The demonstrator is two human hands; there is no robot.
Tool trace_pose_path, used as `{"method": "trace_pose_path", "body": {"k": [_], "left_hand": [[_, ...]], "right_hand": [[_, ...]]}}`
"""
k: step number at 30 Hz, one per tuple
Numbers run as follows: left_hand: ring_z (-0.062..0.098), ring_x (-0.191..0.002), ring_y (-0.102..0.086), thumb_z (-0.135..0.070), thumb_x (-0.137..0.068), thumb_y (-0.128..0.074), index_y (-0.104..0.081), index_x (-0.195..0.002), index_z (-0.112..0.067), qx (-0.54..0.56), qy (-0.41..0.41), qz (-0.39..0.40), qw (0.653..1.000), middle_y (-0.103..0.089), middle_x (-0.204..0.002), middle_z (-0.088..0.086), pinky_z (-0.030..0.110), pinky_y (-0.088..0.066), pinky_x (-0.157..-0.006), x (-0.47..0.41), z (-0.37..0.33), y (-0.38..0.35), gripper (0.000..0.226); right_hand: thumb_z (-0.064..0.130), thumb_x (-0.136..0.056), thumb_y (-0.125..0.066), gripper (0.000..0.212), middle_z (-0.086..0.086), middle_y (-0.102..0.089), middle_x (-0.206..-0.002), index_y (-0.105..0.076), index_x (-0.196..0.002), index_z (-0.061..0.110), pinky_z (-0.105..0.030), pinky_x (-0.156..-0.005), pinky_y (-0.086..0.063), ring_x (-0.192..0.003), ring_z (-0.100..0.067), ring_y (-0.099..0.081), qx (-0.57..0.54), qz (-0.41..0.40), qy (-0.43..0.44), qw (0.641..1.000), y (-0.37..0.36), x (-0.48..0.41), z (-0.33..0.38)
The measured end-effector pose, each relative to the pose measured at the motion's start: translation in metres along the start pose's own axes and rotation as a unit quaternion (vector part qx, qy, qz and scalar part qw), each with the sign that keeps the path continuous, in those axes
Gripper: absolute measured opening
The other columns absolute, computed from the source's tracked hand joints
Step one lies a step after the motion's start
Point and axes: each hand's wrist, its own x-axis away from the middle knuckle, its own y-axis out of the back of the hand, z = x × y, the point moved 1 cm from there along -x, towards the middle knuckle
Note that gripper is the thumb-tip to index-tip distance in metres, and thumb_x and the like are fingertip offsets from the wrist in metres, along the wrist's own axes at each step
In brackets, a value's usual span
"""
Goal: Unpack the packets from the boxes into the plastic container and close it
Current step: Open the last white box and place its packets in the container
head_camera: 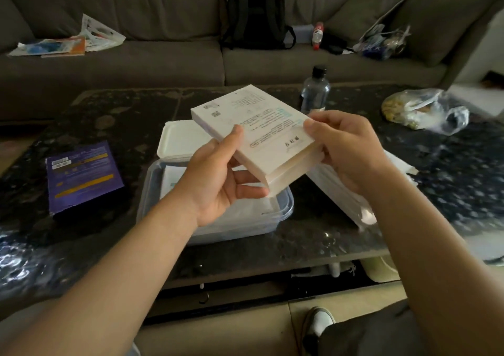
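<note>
I hold a flat white printed box [256, 126] in the air over the clear plastic container [283, 208]. My left hand [221, 181] grips its near left edge, thumb on top and fingers curled beneath. At the box's right end my right hand [346, 148] pinches the open flap. White packets lie inside the container, partly hidden by my left hand. The container's white lid [177, 140] lies just behind it. A purple box [83, 175] lies flat on the table to the left.
All stands on a dark glossy coffee table [327, 232]. A water bottle [315, 91] stands behind the box, a plastic bag [425, 110] far right, a white pack [341, 192] under my right forearm. A grey sofa with a black backpack [256, 14] is behind.
</note>
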Motion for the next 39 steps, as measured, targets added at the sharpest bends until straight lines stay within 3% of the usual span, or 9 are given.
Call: {"method": "trace_pose_path", "body": {"k": [4,8,13,17,21,26,30,35,39], "left_hand": [[0.024,-0.093,-0.079,-0.031,-0.106,-0.054,-0.065,-0.126,-0.021,-0.064,0.0,0.002,0.998,-0.08,-0.108,0.005,0.035,-0.066,-0.069,-0.009,0.012,-0.035,0.025],[0.017,-0.095,-0.079,-0.024,-0.102,-0.066,-0.067,-0.128,-0.015,-0.153,-0.041,-0.04,0.987,-0.079,-0.112,0.001,0.038,-0.066,-0.079,-0.03,0.031,-0.073,0.027],[0.014,-0.086,-0.078,-0.035,-0.102,-0.065,-0.062,-0.13,-0.018,-0.281,-0.058,-0.068,0.956,-0.074,-0.111,-0.001,0.035,-0.067,-0.074,-0.057,0.05,-0.118,0.033],[0.017,-0.101,-0.072,-0.045,-0.106,-0.053,-0.058,-0.134,-0.015,-0.411,-0.049,-0.078,0.907,-0.071,-0.113,0.001,0.038,-0.065,-0.085,-0.073,0.061,-0.136,0.041],[0.022,-0.109,-0.068,-0.048,-0.108,-0.047,-0.058,-0.125,-0.014,-0.482,-0.038,-0.087,0.871,-0.067,-0.119,-0.001,0.044,-0.062,-0.094,-0.078,0.066,-0.145,0.039],[0.022,-0.103,-0.069,-0.048,-0.108,-0.047,-0.048,-0.106,-0.023,-0.508,-0.029,-0.087,0.856,-0.066,-0.112,-0.001,0.042,-0.063,-0.088,-0.082,0.072,-0.147,0.025],[0.018,-0.1,-0.069,-0.047,-0.107,-0.05,-0.058,-0.124,-0.018,-0.503,-0.025,-0.091,0.859,-0.068,-0.121,0.001,0.031,-0.063,-0.07,-0.088,0.077,-0.142,0.034],[0.02,-0.098,-0.07,-0.047,-0.107,-0.05,-0.057,-0.134,-0.013,-0.473,-0.005,-0.09,0.877,-0.069,-0.122,0.005,0.024,-0.057,-0.056,-0.094,0.083,-0.138,0.044],[0.02,-0.092,-0.071,-0.048,-0.107,-0.05,-0.057,-0.134,-0.013,-0.471,0.004,-0.094,0.877,-0.07,-0.118,0.006,0.025,-0.06,-0.059,-0.096,0.084,-0.136,0.045]], "right_hand": [[0.023,-0.096,-0.064,0.012,-0.002,-0.075,-0.099,-0.072,-0.105,0.018,-0.044,-0.082,-0.061,-0.092,-0.018,-0.074,-0.029,-0.051,-0.007,0.998,0.047,0.005,-0.006],[0.022,-0.094,-0.067,0.011,-0.002,-0.076,-0.097,-0.076,-0.099,0.019,-0.047,-0.083,-0.061,-0.093,-0.02,-0.074,-0.011,-0.109,-0.001,0.994,0.092,0.006,-0.022],[0.034,-0.097,-0.058,0.013,0.014,-0.067,-0.089,-0.071,-0.099,0.032,-0.035,-0.075,-0.059,-0.081,-0.009,-0.065,0.202,-0.176,-0.001,0.963,0.126,0.003,-0.042],[0.034,-0.1,-0.049,0.028,0.001,-0.068,-0.086,-0.071,-0.095,0.017,-0.042,-0.073,-0.057,-0.08,-0.019,-0.063,0.298,-0.18,0.019,0.937,0.139,-0.004,-0.056],[0.033,-0.102,-0.046,0.03,0.001,-0.067,-0.084,-0.069,-0.09,0.017,-0.036,-0.067,-0.054,-0.074,-0.015,-0.06,0.328,-0.168,0.031,0.929,0.147,-0.014,-0.069],[0.031,-0.103,-0.045,0.031,-0.002,-0.067,-0.093,-0.07,-0.1,0.014,-0.043,-0.079,-0.055,-0.085,-0.019,-0.061,0.346,-0.14,0.013,0.928,0.149,-0.022,-0.078],[0.032,-0.103,-0.044,0.032,-0.003,-0.067,-0.102,-0.07,-0.104,0.013,-0.046,-0.084,-0.057,-0.091,-0.022,-0.062,0.344,-0.121,-0.014,0.931,0.147,-0.024,-0.08],[0.03,-0.103,-0.042,0.034,-0.003,-0.068,-0.095,-0.07,-0.097,0.012,-0.039,-0.074,-0.056,-0.081,-0.019,-0.061,0.358,-0.113,-0.027,0.927,0.146,-0.025,-0.084],[0.029,-0.103,-0.04,0.035,-0.001,-0.063,-0.084,-0.064,-0.082,0.014,-0.032,-0.057,-0.044,-0.071,-0.018,-0.056,0.356,-0.114,-0.034,0.927,0.147,-0.027,-0.089]]}}
